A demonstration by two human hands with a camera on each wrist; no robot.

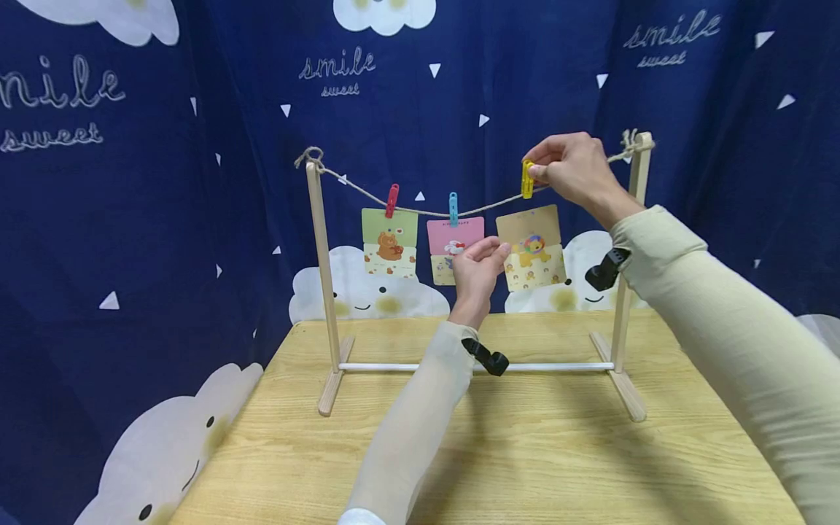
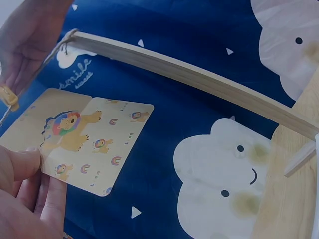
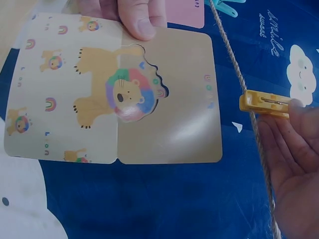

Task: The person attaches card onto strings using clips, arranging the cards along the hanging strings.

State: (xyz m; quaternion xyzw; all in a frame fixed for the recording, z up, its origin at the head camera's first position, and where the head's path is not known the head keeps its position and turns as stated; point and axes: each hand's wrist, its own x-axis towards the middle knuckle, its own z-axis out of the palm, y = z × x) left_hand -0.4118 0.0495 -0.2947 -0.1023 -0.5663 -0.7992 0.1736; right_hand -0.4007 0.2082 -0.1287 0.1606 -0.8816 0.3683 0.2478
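My left hand (image 1: 477, 273) pinches the left edge of a tan card with a lion (image 1: 531, 248), thumb in front and fingers behind. The card hangs slightly tilted, its top edge below the rope (image 1: 488, 209). Above it, my right hand (image 1: 577, 168) pinches a yellow clothespin (image 1: 528, 179) whose lower end is at the rope. In the right wrist view the yellow clothespin (image 3: 264, 103) overlaps the rope, with the lion card (image 3: 169, 99) apart from it. To the left, a red clothespin (image 1: 391, 200) holds a green bear card (image 1: 390, 237), and a blue clothespin (image 1: 453, 208) holds a pink card (image 1: 446, 235).
The rope is tied between two wooden posts, left (image 1: 321, 255) and right (image 1: 635, 219). A white bar (image 1: 558, 367) joins their feet on the wooden table (image 1: 558, 452). Behind hangs a dark blue curtain (image 1: 197, 219) with clouds and lettering.
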